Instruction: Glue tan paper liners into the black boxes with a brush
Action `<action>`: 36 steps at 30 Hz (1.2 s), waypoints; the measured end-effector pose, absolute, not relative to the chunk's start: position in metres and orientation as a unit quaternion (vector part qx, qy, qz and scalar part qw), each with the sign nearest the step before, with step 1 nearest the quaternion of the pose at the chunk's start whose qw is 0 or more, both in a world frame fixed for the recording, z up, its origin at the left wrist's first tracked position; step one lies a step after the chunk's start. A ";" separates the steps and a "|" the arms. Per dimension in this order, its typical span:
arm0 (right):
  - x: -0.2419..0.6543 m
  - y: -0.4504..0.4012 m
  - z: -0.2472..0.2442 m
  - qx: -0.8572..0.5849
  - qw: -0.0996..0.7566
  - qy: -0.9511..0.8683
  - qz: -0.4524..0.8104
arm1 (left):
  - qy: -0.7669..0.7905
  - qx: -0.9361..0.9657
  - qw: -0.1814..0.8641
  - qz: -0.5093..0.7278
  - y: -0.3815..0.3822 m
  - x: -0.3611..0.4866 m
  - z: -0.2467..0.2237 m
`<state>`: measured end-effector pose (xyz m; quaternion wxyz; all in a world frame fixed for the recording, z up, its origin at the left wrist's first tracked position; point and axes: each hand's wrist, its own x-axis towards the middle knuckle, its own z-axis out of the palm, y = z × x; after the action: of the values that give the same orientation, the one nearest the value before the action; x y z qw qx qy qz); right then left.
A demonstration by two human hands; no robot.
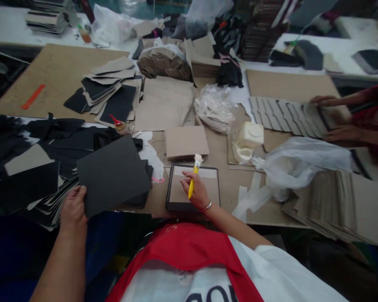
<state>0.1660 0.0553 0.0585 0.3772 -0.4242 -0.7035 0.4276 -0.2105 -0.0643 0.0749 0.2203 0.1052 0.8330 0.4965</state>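
Observation:
My left hand (74,206) grips the lower left edge of a dark grey panel (113,176), which is tilted above the dark pieces at the left. A yellow-handled brush (191,188) is held in my right hand (195,191), its pale bristles pointing away from me. That hand is over a black-edged board (176,195) with a beige surface and a lighter strip along its far side. Just beyond the board sits a stack of beige cards (187,141).
Dark fabric pieces (31,184) pile up at the left. A white plastic container (251,135) and a clear bag (302,161) stand right of centre. At the far right, another person's hands (342,134) touch a row of grey strips (280,114).

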 end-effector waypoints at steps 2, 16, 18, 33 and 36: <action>0.168 0.054 0.067 -0.446 0.409 -0.618 0.502 | 0.810 0.119 0.267 0.508 -0.054 -0.175 0.073; 0.277 0.045 0.025 -0.608 0.347 -0.676 0.231 | 0.679 0.282 0.505 0.452 -0.015 0.008 0.023; 0.280 0.042 0.014 -0.605 0.329 -0.701 0.187 | 0.685 0.315 0.488 0.440 -0.013 0.011 0.018; 0.288 0.052 -0.003 -0.555 0.291 -0.771 0.118 | 0.775 0.556 0.249 0.170 0.005 0.014 0.026; 0.290 0.055 0.001 -0.554 0.288 -0.773 0.111 | 0.771 0.558 0.258 0.169 0.006 0.013 0.022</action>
<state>0.2904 0.0554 0.0012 0.2877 -0.5540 -0.7733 0.1113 0.0134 0.0063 0.0225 0.2581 0.5578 0.7706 0.1688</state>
